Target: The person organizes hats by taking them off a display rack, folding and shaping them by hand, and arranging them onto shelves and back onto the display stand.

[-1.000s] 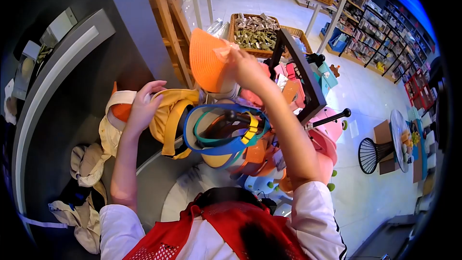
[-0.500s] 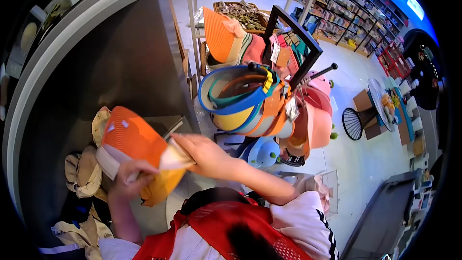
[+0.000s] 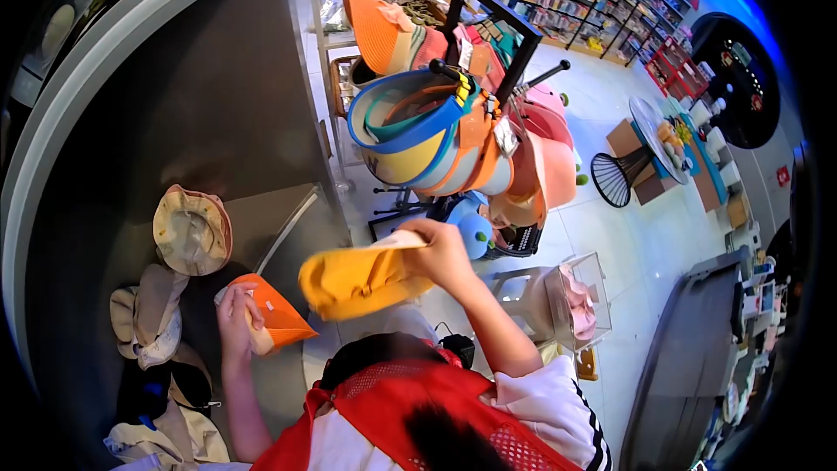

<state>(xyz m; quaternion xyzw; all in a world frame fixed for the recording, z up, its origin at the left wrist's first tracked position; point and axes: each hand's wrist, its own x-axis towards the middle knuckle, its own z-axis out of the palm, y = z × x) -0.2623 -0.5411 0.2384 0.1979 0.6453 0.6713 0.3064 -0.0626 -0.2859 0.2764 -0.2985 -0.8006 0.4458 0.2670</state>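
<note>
My left hand [image 3: 237, 314] is closed around the pale band of an orange visor [image 3: 277, 314], low on the left. To its right, my right hand [image 3: 436, 253] grips a yellow hat [image 3: 362, 282] by its whitish edge. The two items are apart. Ahead, a rack with black pegs carries a visor with a blue rim [image 3: 410, 161] and several others in orange and pink. Another orange visor [image 3: 375, 30] with a bow is at the rack's upper left.
A cream bucket hat [image 3: 192, 228] and other beige hats [image 3: 148, 314] lie on the dark surface at left. A clear box [image 3: 577, 301] stands to the right of my right arm. Farther right is a round display table [image 3: 654, 139].
The orange visor and yellow hat, which overlapped in my hands, are now apart. My right hand has moved right and up with the yellow hat. The rack appears shifted left and up.
</note>
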